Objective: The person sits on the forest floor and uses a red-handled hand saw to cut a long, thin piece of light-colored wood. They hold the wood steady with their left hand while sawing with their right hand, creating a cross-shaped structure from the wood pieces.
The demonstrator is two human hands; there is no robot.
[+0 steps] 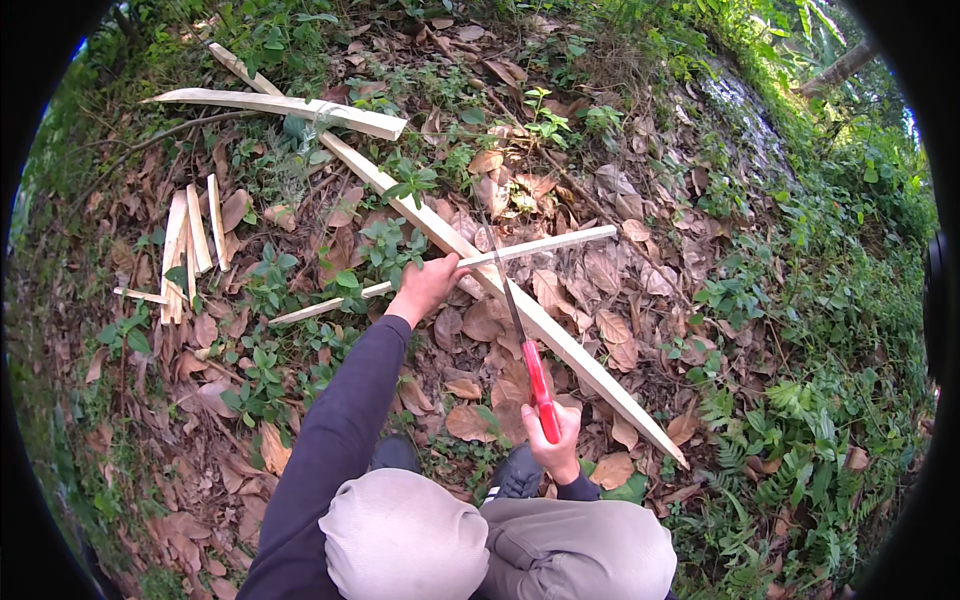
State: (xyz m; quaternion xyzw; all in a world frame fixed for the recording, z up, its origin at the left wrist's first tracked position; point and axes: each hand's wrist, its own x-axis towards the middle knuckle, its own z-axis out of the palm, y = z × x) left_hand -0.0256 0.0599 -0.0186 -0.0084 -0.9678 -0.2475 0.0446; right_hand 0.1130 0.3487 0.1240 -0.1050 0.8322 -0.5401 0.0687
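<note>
My left hand [428,288] is closed around a thin pale wooden strip [562,241], pressing it near where it crosses a longer wooden beam [575,352]. The strip slants up to the right over the beam, and its left end reaches down among the leaves. In my right hand [556,440] is a saw [538,385], gripped by its red handle. Its narrow dark blade points away from me and lies across the strip, just right of my left hand. The blade's teeth are too small to make out.
Another tapered piece of timber [290,104] lies across the beam's far end. Several short cut sticks [198,232] are piled at the left. Dry brown leaves and low green plants [790,400] cover the ground. My shoes [514,474] and bent knees are close below.
</note>
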